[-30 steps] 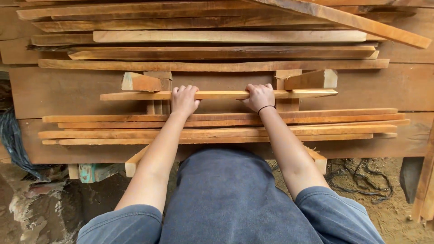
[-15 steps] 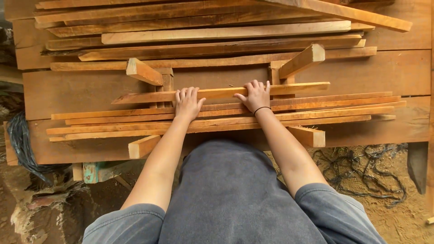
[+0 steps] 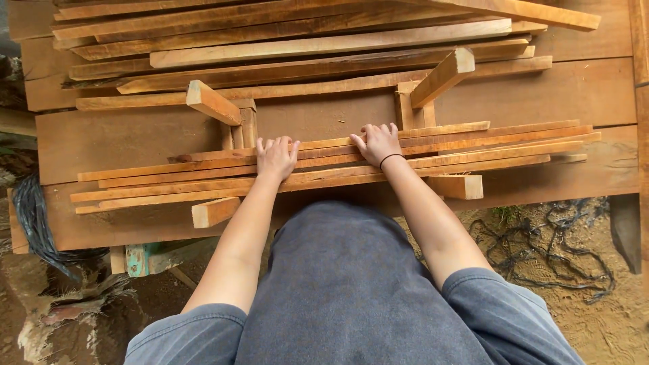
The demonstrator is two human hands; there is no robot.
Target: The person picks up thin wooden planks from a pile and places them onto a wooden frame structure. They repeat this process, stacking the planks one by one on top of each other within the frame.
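Lowered onto the slat stack (image 3: 473, 159), the thin rough-sawn slat (image 3: 433, 129) lies under both flat, open hands (image 3: 276, 157).

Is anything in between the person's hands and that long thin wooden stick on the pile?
Nothing visible is. The left hand and the right hand both lie flat right on the thin wooden strip, which rests against the near stack of strips.

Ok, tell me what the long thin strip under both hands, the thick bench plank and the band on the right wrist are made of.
Long thin orange-brown strip: looks like rough-sawn, unfinished wood, with visible grain and a matte face. Thick brown bench plank: wood too, darker, dull and unvarnished, with streaky grain. Thin black wrist band: probably elastic or cord, too small to tell. Left hand and right hand lie flat on the strip.
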